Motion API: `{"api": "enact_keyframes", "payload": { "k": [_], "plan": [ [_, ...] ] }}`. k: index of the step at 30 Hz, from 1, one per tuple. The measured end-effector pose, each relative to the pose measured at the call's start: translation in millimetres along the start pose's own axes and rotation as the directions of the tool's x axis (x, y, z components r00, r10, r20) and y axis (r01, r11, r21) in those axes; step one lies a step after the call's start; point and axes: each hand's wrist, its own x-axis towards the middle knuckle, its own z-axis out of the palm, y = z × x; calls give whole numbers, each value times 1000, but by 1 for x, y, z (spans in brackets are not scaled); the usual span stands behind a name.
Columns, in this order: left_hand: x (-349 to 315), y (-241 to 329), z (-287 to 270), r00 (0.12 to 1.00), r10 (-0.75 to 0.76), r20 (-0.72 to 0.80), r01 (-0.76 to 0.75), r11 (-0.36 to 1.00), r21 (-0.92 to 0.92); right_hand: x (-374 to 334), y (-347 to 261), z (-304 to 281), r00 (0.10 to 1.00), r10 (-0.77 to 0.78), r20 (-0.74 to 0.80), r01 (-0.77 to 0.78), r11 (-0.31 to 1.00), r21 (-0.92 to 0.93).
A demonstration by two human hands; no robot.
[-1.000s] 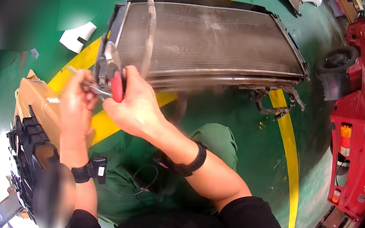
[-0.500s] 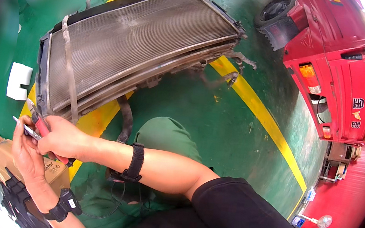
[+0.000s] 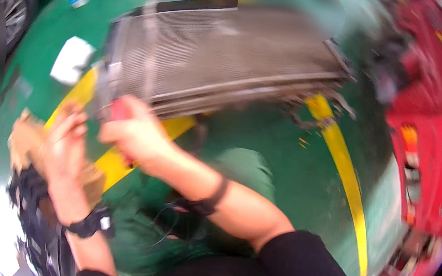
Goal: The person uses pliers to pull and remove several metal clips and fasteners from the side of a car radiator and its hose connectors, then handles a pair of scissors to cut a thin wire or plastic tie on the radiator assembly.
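Note:
My right hand (image 3: 137,131) is closed round red-handled pliers (image 3: 119,109), in front of the near left corner of a large car radiator (image 3: 249,57). The jaws are smeared by motion. My left hand (image 3: 66,144) is raised beside it, apart from the right, above a cardboard box. Its fingers are blurred and look partly bent; whether anything is between them does not show. The radiator lies flat with its finned face up, and a pale strap (image 3: 149,43) crosses its left end.
A white sheet-like piece (image 3: 72,60) lies left of the radiator. Below my left hand are the cardboard box (image 3: 28,139) and black parts (image 3: 32,196). A red vehicle (image 3: 430,139) stands at right; a car wheel (image 3: 15,13) is at far left. Hoses (image 3: 314,117) stick out beneath the radiator.
My hands have moved apart; the right one still grips the pliers. The slim metal tool seen between the hands no longer shows. The view has swung, so the radiator sits further right.

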Motion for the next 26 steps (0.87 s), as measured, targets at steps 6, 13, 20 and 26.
{"api": "enact_keyframes", "payload": {
  "k": [6, 13, 20, 26],
  "plan": [
    [-11, 14, 19, 995, -43, 90, 66, 958, -279, 3, -2, 3, 971, 4, 237, -99, 915, 391],
    [-25, 30, 36, 990, -43, 136, 110, 838, -535, -6, -10, 5, 989, 59, 137, -96, 955, 280],
    [-79, 31, 3, 999, -34, 34, 46, 844, -534, -26, -19, 4, 997, 45, 60, -56, 978, 199],
    [-136, 18, 23, 917, -388, -94, 271, 777, -568, -43, -6, 15, 834, 438, -335, -291, 865, 408]
  ]
}}
